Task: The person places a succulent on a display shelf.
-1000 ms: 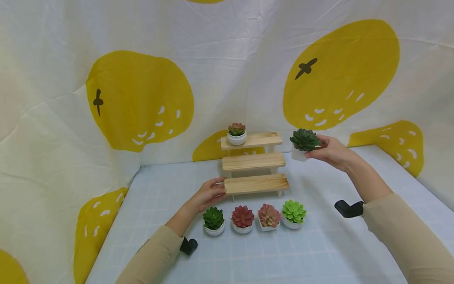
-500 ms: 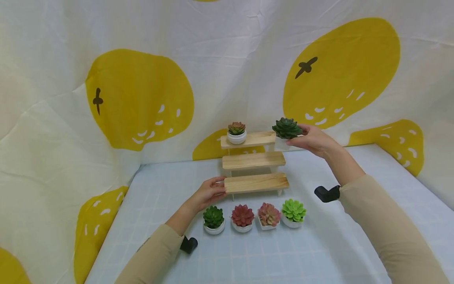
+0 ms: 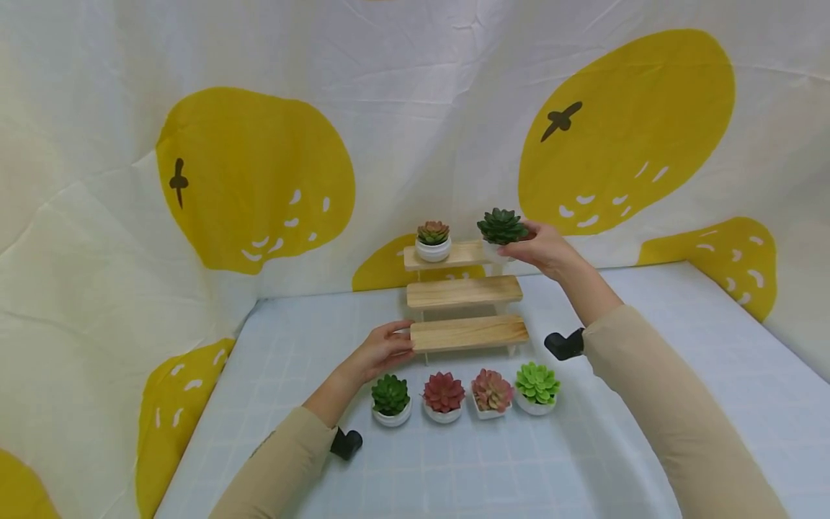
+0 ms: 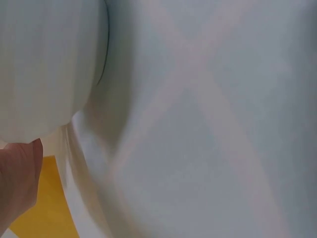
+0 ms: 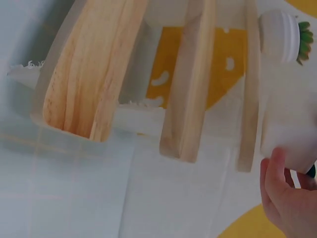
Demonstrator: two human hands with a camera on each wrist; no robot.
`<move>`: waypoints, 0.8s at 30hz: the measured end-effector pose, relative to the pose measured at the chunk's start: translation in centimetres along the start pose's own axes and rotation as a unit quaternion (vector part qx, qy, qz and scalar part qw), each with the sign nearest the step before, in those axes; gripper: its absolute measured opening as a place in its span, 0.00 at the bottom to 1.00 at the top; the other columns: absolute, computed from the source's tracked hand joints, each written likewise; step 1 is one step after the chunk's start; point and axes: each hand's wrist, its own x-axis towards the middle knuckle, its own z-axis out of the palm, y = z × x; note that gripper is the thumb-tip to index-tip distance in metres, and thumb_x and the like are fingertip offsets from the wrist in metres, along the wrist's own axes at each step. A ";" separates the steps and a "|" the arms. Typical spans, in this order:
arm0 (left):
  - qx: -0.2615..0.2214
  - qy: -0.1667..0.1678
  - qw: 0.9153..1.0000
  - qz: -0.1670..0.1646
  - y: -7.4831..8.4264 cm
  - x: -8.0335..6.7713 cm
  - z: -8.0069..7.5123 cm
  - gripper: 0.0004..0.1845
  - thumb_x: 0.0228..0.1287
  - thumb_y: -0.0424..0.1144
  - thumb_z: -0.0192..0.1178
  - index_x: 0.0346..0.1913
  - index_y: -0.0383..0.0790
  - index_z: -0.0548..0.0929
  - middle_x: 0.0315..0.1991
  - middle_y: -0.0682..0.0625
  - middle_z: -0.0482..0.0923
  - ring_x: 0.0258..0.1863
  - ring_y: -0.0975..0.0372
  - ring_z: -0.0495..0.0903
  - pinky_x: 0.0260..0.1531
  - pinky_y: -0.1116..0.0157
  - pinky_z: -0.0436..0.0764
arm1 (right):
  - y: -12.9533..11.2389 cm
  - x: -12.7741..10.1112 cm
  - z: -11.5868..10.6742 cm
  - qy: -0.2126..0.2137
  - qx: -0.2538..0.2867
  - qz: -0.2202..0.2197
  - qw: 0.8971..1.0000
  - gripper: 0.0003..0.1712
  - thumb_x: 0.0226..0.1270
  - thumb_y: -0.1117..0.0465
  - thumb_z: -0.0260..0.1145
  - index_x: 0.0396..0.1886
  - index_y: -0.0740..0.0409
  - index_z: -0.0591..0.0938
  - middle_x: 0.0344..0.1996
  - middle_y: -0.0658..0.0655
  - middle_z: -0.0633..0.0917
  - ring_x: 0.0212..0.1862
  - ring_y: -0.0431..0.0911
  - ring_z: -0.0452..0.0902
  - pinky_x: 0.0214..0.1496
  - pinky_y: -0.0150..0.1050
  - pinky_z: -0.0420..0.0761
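Note:
My right hand point(image 3: 543, 249) holds a dark green succulent point(image 3: 502, 226) by its white square pot point(image 5: 288, 141), above the right end of the top tier of a three-tier wooden stand point(image 3: 468, 333). Its thumb and fingers grip the pot's side in the right wrist view. At the left end of the lowest tier, my left hand point(image 3: 381, 352) grips the board's edge. A reddish-green succulent point(image 3: 433, 241) in a round white pot stands on the left of the top tier. In the left wrist view, a white pot point(image 4: 47, 64) hides part of the left hand.
In front of the stand, a row holds a green succulent point(image 3: 390, 396), a red one point(image 3: 444, 395), a pink one point(image 3: 492, 393) and a bright green one point(image 3: 537, 384). Behind hangs a white curtain point(image 3: 415, 144) with yellow fruit prints. A pale checked cloth point(image 3: 454, 476) covers the table.
My right hand has carried the dark green succulent leftward and up, from right of the stand to over the top tier's right end. The left hand stays at the lowest tier.

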 end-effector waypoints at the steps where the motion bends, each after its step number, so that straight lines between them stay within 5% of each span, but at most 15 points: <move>1: 0.000 0.000 1.000 0.000 0.0 0.0 0.0 0.29 0.63 0.22 0.51 0.67 0.32 0.62 0.57 0.33 0.69 0.39 0.61 0.78 0.42 0.66 0.80 | 0.0 0.2 0.2 0.006 -0.005 0.001 1.000 0.37 0.55 0.72 0.68 0.64 0.66 0.64 0.53 0.60 0.71 0.49 0.46 0.70 0.60 0.42 0.71; 12: 0.005 -0.012 1.000 0.004 -0.1 0.0 -0.1 0.29 0.64 0.22 0.51 0.68 0.31 0.61 0.56 0.34 0.70 0.38 0.62 0.78 0.45 0.64 0.80 | -0.2 1.7 1.8 0.022 -0.005 0.012 1.000 0.42 0.56 0.73 0.66 0.69 0.67 0.58 0.54 0.63 0.70 0.44 0.44 0.73 0.60 0.46 0.70; 19: 0.000 -0.008 1.000 0.006 -0.2 0.1 -0.1 0.29 0.63 0.22 0.51 0.67 0.31 0.62 0.56 0.33 0.70 0.38 0.62 0.78 0.41 0.66 0.81 | -0.3 2.4 2.5 0.039 -0.015 0.033 0.999 0.48 0.56 0.70 0.67 0.72 0.64 0.50 0.64 0.68 0.62 0.59 0.56 0.66 0.60 0.47 0.70; 24: -0.001 -0.002 1.000 -0.001 -0.1 0.2 0.0 0.28 0.63 0.22 0.51 0.67 0.32 0.63 0.55 0.34 0.70 0.38 0.62 0.78 0.42 0.66 0.81 | -0.4 2.6 2.8 0.044 -0.005 0.031 0.999 0.46 0.57 0.70 0.66 0.71 0.64 0.53 0.62 0.66 0.63 0.56 0.52 0.67 0.61 0.45 0.70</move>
